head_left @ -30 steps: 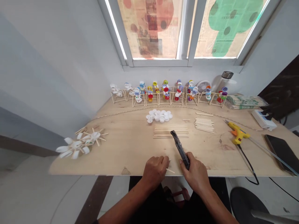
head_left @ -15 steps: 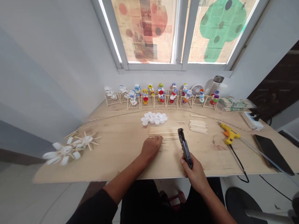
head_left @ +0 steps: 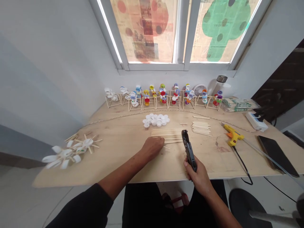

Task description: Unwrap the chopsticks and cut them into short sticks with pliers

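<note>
My left hand (head_left: 154, 147) rests, fingers curled and pointing down, at the left end of a row of long thin wooden sticks (head_left: 169, 134). What its fingertips grip is hidden behind the hand. A short stick piece (head_left: 167, 147) shows just right of the knuckles. In my right hand (head_left: 199, 174) is a pair of black pliers (head_left: 189, 151), held by the handles with its head pointing up and away, right of the sticks. Beyond the row sits a cluster of white bottle caps (head_left: 156, 120). Shorter cut sticks (head_left: 201, 127) lie in a pile to the right.
Stick frames with coloured cap wheels (head_left: 163, 98) line the back. Spoked cap wheels (head_left: 65, 154) lie left. On the right are a yellow glue gun (head_left: 234, 135), its cord, a dark phone (head_left: 277, 155), a power strip (head_left: 256, 122), bagged sticks (head_left: 239, 105) and a bottle (head_left: 219, 85).
My left hand has shifted slightly, its wrist and forearm moving a little left and lower. The pliers stay in my right hand, almost unmoved. The view has moved slightly.
</note>
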`<state>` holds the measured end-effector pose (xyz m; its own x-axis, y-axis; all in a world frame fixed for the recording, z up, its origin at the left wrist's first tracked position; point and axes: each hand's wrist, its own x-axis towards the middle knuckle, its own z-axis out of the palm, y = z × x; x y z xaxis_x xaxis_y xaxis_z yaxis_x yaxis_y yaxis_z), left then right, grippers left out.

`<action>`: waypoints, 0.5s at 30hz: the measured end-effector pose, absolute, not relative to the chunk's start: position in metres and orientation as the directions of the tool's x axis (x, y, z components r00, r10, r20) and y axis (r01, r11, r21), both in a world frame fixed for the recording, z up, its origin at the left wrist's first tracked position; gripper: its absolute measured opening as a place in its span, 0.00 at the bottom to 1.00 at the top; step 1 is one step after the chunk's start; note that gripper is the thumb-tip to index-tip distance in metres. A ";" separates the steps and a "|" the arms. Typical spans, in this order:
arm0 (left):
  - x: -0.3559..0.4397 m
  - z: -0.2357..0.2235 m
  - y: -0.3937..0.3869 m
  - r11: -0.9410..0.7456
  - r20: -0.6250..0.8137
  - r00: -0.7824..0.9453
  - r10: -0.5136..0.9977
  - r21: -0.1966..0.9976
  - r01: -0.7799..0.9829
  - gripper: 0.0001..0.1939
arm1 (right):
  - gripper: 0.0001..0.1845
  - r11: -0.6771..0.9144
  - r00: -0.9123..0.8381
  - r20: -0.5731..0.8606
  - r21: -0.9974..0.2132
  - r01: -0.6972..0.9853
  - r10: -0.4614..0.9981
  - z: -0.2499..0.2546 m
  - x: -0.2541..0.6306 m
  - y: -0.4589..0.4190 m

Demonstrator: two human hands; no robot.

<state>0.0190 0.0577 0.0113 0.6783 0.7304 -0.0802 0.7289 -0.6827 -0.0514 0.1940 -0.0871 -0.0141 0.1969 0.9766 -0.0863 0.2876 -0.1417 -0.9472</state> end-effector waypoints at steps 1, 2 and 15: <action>0.019 0.012 0.058 -0.679 -0.072 0.675 0.734 -0.055 0.732 0.09 | 0.12 -0.139 0.200 -0.084 -0.950 0.280 0.976 -0.014 0.194 -0.087; 0.018 0.012 0.058 -0.673 -0.062 0.670 0.740 -0.057 0.738 0.10 | 0.12 -0.137 0.202 -0.083 -0.953 0.270 0.976 -0.014 0.194 -0.087; -0.004 0.010 0.024 -0.408 0.037 0.416 0.909 0.285 0.867 0.05 | 0.15 -0.127 0.214 -0.088 -0.976 0.175 0.973 -0.017 0.196 -0.090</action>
